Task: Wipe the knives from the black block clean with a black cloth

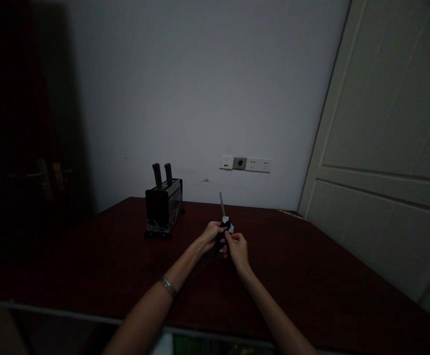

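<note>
Both of my hands meet over the middle of the table. My left hand (212,233) is closed around the lower part of a slim grey rod or blade (222,204) that points up and slightly left. Black and white material (226,225) surrounds its base; dim light and my fingers hide what kind of thing it is. My right hand (237,246) pinches the same black and white part from the right side, thumb and fingers together. A bit of white also shows below, between the hands.
On the left of the dark red table (285,276) stands a black and silver slotted block (163,207), two dark handles (162,174) rising from its top. Wall sockets (258,165) are behind. A pale panelled door (381,162) borders the right side.
</note>
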A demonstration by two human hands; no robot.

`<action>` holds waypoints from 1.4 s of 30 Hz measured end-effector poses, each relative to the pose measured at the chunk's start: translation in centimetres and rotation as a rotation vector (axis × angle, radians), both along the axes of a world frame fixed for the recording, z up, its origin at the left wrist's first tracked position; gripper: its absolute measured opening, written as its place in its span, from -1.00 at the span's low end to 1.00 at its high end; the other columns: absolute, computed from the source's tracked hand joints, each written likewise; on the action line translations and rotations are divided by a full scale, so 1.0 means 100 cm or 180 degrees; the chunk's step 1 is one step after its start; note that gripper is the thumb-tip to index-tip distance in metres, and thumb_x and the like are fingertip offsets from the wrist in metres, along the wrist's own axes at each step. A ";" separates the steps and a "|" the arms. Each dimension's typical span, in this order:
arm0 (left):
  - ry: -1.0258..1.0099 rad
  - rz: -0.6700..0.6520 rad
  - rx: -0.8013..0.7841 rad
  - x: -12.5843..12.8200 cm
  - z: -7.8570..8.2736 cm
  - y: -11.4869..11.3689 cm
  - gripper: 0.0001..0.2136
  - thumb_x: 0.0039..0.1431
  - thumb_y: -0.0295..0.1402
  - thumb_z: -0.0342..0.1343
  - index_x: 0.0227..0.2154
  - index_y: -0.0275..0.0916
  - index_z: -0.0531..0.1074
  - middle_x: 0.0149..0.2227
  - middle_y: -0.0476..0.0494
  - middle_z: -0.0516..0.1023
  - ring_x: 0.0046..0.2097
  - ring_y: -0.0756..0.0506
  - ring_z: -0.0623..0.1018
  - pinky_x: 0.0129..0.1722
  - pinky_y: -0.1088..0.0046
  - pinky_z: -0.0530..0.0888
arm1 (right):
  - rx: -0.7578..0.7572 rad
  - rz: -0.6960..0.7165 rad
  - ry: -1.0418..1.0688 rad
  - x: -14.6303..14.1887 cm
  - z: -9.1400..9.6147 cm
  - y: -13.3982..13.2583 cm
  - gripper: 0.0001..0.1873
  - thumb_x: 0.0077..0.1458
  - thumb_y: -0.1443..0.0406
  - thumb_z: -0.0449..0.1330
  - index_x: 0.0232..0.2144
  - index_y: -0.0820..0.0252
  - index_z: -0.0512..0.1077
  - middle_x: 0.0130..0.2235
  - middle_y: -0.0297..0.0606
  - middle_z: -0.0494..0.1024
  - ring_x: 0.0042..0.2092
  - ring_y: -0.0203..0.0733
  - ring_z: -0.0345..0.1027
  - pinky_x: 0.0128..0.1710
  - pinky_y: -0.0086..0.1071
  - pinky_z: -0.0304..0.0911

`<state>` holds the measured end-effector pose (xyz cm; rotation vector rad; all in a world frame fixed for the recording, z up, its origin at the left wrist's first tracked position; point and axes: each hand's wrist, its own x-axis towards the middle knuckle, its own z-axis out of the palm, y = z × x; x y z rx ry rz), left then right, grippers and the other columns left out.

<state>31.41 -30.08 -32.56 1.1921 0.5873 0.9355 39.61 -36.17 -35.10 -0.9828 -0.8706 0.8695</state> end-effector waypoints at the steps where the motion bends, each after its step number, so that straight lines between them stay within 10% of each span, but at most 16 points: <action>1: 0.0031 0.0037 -0.0022 0.002 0.000 -0.001 -0.87 -0.14 -0.40 0.16 -0.60 -0.34 0.33 -0.72 0.02 0.27 -0.74 0.09 0.21 -0.72 0.56 0.09 | 0.0016 -0.0013 -0.0028 0.000 0.001 -0.001 -0.53 -0.25 -0.03 0.24 -0.53 0.15 0.14 -0.65 -0.43 0.42 -0.77 -0.42 0.14 -0.87 -0.57 0.03; 11: 0.0344 0.0745 -0.0015 0.023 0.008 0.009 -0.88 -0.13 -0.46 0.17 -0.62 -0.37 0.35 -0.73 0.00 0.31 -0.71 0.07 0.28 -0.70 0.58 0.16 | 0.0049 -0.0179 -0.0004 0.000 0.005 -0.003 -0.53 -0.23 -0.04 0.20 -0.54 0.12 0.09 -0.74 -0.58 0.24 -0.79 -0.45 0.04 -0.88 -0.59 -0.04; 29: 0.1000 0.1646 0.0325 0.035 0.088 0.081 -0.91 -0.15 -0.58 0.12 -0.65 -0.37 0.34 -0.76 -0.03 0.29 -0.62 0.00 0.37 -0.59 0.55 0.26 | 0.0253 -0.0133 -0.0116 -0.009 0.002 -0.009 -0.64 -0.04 0.01 0.11 -0.50 0.12 0.09 -0.69 -0.59 0.24 -0.76 -0.47 0.04 -0.87 -0.61 -0.03; 42: 0.0174 0.2312 0.0020 0.005 0.112 0.119 -0.97 -0.02 -0.46 0.06 -0.47 -0.31 0.36 -0.70 0.04 0.29 -0.63 0.05 0.34 -0.62 0.60 0.22 | 0.0280 0.0145 -0.0216 -0.007 0.005 -0.011 -0.65 -0.06 0.05 0.14 -0.49 0.13 0.10 -0.69 -0.58 0.25 -0.77 -0.48 0.03 -0.88 -0.64 -0.06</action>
